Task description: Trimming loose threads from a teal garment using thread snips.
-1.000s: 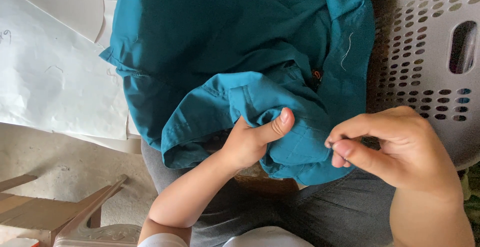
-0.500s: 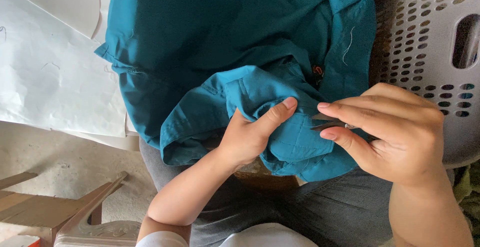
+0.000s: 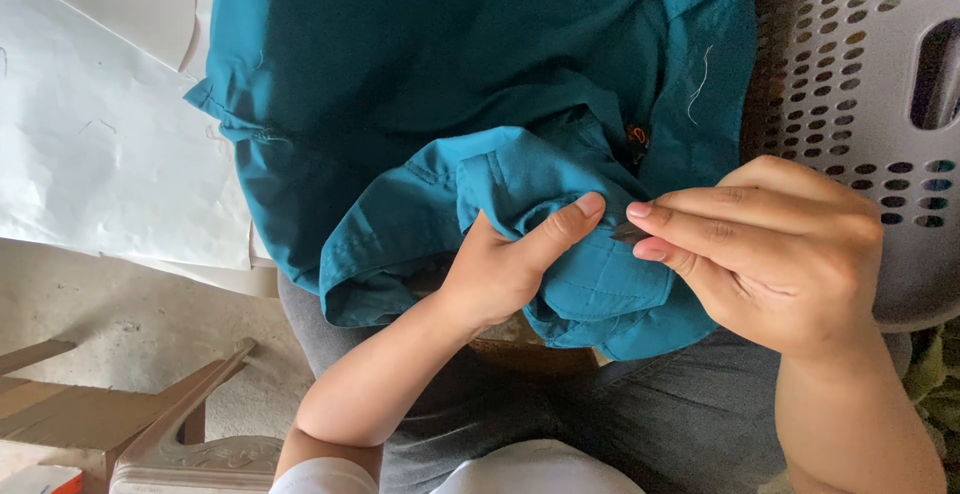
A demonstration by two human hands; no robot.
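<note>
I am gripping a bunched fold of the teal garment (image 3: 480,104) on my lap with my left hand (image 3: 510,264), thumb pressed flat, while my right hand (image 3: 770,254) is pinching a small dark tool (image 3: 628,233) against the cloth beside the grey basket (image 3: 880,104)

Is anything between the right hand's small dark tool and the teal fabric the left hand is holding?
Nothing visible. The right hand pinches a small dark tool whose tip meets the teal cotton garment right beside the left hand thumb, which presses the bunched fold.
</note>
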